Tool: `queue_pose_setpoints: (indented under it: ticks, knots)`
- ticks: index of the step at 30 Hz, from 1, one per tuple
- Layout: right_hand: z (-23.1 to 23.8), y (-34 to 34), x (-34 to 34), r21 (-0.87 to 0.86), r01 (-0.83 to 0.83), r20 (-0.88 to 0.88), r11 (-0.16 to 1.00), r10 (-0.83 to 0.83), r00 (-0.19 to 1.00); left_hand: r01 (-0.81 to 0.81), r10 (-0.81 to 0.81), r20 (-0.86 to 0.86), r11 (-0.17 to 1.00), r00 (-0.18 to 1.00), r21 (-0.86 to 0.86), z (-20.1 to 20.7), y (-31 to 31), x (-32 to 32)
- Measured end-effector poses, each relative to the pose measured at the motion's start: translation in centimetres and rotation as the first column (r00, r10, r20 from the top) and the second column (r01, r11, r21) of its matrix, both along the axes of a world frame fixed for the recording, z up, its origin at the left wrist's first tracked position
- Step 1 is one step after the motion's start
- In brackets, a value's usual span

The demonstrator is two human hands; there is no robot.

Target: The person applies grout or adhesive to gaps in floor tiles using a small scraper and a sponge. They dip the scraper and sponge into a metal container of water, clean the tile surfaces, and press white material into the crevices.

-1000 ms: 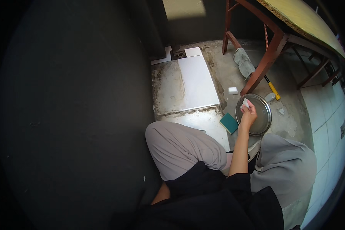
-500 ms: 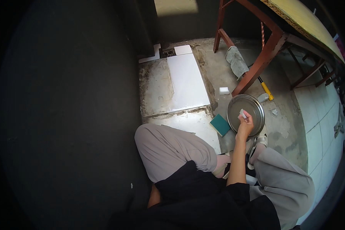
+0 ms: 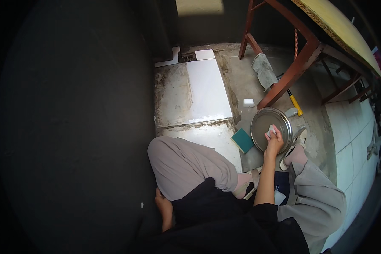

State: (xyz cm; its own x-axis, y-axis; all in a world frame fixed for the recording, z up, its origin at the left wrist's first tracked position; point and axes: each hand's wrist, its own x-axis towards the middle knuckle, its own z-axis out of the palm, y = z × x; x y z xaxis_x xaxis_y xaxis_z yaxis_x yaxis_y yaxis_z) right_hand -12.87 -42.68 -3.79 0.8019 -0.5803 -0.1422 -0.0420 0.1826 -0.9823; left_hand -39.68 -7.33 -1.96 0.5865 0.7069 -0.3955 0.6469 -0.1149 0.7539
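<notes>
My right hand (image 3: 274,142) is closed on a small whitish piece (image 3: 271,129), whose kind I cannot make out. It is over the near part of a round metal basin (image 3: 261,122), which looks to hold greyish water. Left of the basin, a green-faced sponge block (image 3: 242,140) lies partly on a whitish floor tile (image 3: 211,137). My left hand (image 3: 164,207) is low by the dark wall, against the outside of my left thigh; its fingers are mostly hidden.
A long white tile (image 3: 208,89) lies farther off, with a small white tile (image 3: 205,54) behind it. A white block (image 3: 249,103) sits above the basin. Right of it are a red-brown table frame (image 3: 290,70), a grey cloth (image 3: 264,73) and a yellow-handled tool (image 3: 296,106).
My right hand has shifted slightly right and nearer over the basin, still holding the piece. My left hand has come into view by my thigh. My right foot has moved right.
</notes>
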Motion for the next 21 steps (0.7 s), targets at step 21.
queue_pose_setpoints:
  ticks: [21]
  knots:
    - [-0.2,-3.7,3.0,-0.666,-0.276,-0.339,0.694,0.048,0.939,0.78,-0.926,0.185,0.378,0.33,0.499,-0.8,-10.4,29.4]
